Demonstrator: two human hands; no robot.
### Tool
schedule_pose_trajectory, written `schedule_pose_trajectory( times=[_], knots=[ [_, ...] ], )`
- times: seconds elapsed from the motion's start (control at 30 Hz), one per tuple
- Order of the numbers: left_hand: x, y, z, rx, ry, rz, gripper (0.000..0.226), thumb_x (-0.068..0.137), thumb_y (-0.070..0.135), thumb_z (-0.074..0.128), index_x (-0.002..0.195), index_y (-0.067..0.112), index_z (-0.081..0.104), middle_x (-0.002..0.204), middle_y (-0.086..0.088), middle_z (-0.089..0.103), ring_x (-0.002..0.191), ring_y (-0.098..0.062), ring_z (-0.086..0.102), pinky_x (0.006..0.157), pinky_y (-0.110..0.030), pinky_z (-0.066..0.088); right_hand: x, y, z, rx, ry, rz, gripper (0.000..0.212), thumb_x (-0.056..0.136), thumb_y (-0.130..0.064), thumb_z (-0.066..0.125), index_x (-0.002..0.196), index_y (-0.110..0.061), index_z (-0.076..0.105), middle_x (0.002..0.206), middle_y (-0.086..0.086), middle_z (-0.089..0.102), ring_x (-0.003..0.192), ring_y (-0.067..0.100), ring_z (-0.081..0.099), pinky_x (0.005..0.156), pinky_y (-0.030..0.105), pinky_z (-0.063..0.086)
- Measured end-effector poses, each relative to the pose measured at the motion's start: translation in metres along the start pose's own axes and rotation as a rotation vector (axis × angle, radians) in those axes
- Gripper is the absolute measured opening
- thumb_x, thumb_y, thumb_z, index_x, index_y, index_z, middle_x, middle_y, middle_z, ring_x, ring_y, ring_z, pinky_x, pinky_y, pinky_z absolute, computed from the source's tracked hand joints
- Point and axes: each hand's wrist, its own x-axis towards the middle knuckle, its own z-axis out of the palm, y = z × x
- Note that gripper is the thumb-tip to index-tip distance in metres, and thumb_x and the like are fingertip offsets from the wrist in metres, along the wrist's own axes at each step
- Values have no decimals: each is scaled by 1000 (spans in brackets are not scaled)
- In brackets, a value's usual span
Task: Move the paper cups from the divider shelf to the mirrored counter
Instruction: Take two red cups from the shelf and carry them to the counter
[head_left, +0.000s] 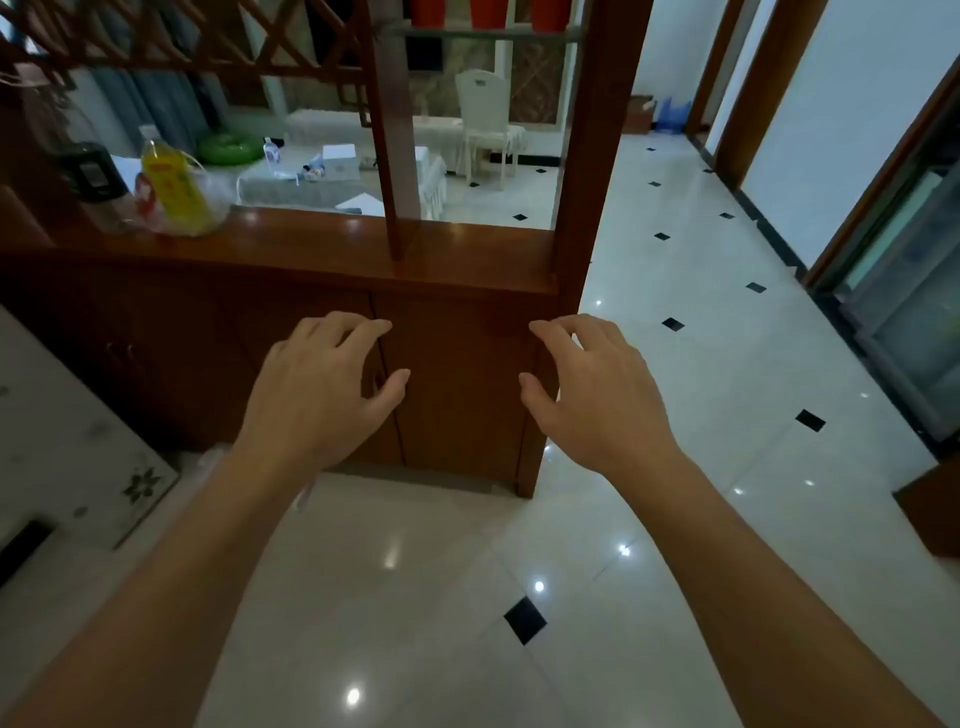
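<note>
Three red paper cups (488, 13) stand on a glass shelf (483, 34) high in the wooden divider (467, 260), cut off by the top edge of the view. My left hand (322, 384) and my right hand (592, 395) hover side by side in front of the divider's lower cabinet doors, well below the cups. Both hands hold nothing, fingers spread and slightly curled. No mirrored counter is visible in this view.
A yellow bottle (174, 187) in a clear bag and a dark container (91, 171) sit on the divider's counter at left. Beyond it are a cloth-covered table (337, 187) and a white chair (480, 119). A glossy tiled floor (675, 364) stretches to the right.
</note>
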Motion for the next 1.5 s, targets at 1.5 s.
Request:
schedule_pose_trajectory(
  times=[1.5],
  knots=[
    [448, -84, 51, -453, 273, 193, 52, 88, 48, 54, 136, 28, 49, 136, 3, 50, 121, -17, 47, 94, -39, 45, 421, 55, 47, 18, 485, 74, 49, 87, -45, 60, 131, -24, 56, 132, 4, 59, 118, 25, 54, 94, 41, 45]
  ],
)
